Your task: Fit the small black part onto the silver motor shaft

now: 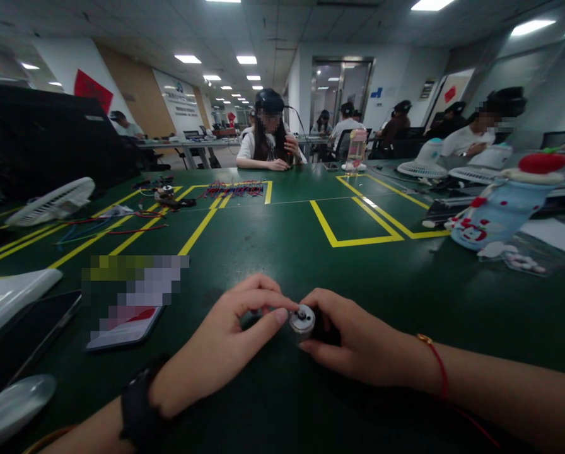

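A small round metal part (302, 320), with a dark centre and small holes in its face, stands upright at the lower middle of the green table (263, 249). Around its right side, my right hand (353, 337) has its thumb and index finger closed on it. My left hand (238, 331) is at its left, the index fingertip touching the top near the centre. The left thumb is held apart from that finger and grips nothing. The lower side of the part is mostly hidden by my right hand and shadow.
Phones (135, 315) and a white mouse (20, 403) lie at the left. Loose wires (116, 221) and a white fan (53, 202) sit farther back. A blue bottle (500, 211) stands at the right. Across the table sits a person (268, 135).
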`<state>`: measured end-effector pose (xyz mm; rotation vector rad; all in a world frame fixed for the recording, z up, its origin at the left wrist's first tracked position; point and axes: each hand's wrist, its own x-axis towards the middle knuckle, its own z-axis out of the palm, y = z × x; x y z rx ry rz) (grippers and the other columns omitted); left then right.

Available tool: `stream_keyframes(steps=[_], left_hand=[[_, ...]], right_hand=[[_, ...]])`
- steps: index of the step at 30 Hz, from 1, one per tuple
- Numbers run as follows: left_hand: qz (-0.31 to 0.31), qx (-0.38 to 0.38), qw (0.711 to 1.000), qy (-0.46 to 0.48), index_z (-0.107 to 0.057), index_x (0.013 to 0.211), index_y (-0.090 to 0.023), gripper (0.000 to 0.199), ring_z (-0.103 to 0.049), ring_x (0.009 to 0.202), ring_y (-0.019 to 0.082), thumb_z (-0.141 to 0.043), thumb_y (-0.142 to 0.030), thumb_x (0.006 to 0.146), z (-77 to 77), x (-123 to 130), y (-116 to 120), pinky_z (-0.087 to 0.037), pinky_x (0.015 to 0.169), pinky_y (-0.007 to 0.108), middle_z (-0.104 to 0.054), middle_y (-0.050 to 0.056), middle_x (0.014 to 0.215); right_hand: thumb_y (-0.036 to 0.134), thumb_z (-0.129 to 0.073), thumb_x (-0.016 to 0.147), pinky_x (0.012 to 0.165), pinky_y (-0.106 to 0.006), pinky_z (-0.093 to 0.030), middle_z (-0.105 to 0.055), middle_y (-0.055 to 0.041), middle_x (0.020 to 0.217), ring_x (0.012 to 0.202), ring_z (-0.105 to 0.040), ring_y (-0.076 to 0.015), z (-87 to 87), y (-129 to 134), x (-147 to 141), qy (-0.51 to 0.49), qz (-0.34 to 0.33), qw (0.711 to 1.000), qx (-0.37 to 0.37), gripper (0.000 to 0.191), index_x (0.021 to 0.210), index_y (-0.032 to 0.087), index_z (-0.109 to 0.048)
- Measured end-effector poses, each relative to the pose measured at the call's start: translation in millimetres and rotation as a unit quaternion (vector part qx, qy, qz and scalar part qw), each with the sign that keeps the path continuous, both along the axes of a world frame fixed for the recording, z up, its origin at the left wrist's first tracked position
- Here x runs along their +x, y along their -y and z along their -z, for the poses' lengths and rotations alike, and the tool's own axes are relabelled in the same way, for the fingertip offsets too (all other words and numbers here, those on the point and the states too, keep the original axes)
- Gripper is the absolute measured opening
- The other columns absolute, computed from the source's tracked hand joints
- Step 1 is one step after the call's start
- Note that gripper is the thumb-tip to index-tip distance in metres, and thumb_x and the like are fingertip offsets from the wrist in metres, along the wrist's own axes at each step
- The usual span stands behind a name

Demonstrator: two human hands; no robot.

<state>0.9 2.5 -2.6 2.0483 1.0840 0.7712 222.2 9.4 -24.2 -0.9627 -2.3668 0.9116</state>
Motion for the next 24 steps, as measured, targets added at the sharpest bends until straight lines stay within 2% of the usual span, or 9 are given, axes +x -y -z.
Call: stream_keyframes(steps=[4,8,10,14,24], left_hand=[[-0.054,-0.015,0.998,0.021,-0.069,0.093,-0.024,0.018,-0.056,0.089,0.017,-0.050,-0.025,0.093,8.2,-9,-6,-0.041,0.079,0.028,-0.059,-0.001,0.094],[-0.131,-0.086,0.987,0.039,-0.067,0.091,-0.021,0.021,-0.050,0.067,0.014,-0.050,-0.034,0.093,19.2,-17,-17,-0.037,0.061,0.024,-0.054,-0.003,0.072],[-0.156,-0.114,0.979,0.073,-0.066,0.093,-0.021,0.023,-0.047,0.062,0.013,-0.050,-0.036,0.092,24.0,-19,-21,-0.035,0.057,0.023,-0.051,-0.004,0.067],[-0.156,-0.127,0.974,0.108,-0.066,0.091,-0.020,0.022,-0.047,0.062,0.012,-0.051,-0.036,0.091,28.0,-21,-25,-0.035,0.057,0.022,-0.052,-0.004,0.067],[-0.145,-0.117,0.980,0.069,-0.067,0.092,-0.019,0.023,-0.049,0.064,0.013,-0.050,-0.035,0.091,22.0,-20,-21,-0.037,0.057,0.022,-0.054,-0.003,0.069]], right_hand=[[0.023,-0.064,0.080,0.073,-0.026,-0.044,-0.057,-0.0016,0.102,0.083,-0.052,-0.0135,0.7,0,1,-0.019,-0.002,1.000,0.000,0.033,0.110,0.020,-0.052],[0.024,-0.065,0.080,0.073,-0.026,-0.044,-0.057,-0.0015,0.103,0.084,-0.052,-0.0136,0.5,-1,1,-0.013,0.003,1.000,-0.007,0.033,0.110,0.020,-0.052],[0.023,-0.065,0.080,0.074,-0.026,-0.044,-0.057,-0.0015,0.102,0.084,-0.052,-0.0138,0.1,-1,1,-0.011,0.005,1.000,-0.007,0.032,0.109,0.020,-0.053],[0.023,-0.065,0.080,0.075,-0.026,-0.044,-0.057,-0.0019,0.102,0.085,-0.052,-0.0138,-0.2,-1,1,-0.013,0.001,1.000,-0.009,0.032,0.109,0.020,-0.053],[0.024,-0.065,0.080,0.074,-0.029,-0.045,-0.057,-0.0041,0.103,0.084,-0.053,-0.0155,1.6,0,2,-0.014,0.008,1.000,-0.009,0.033,0.110,0.019,-0.053]])
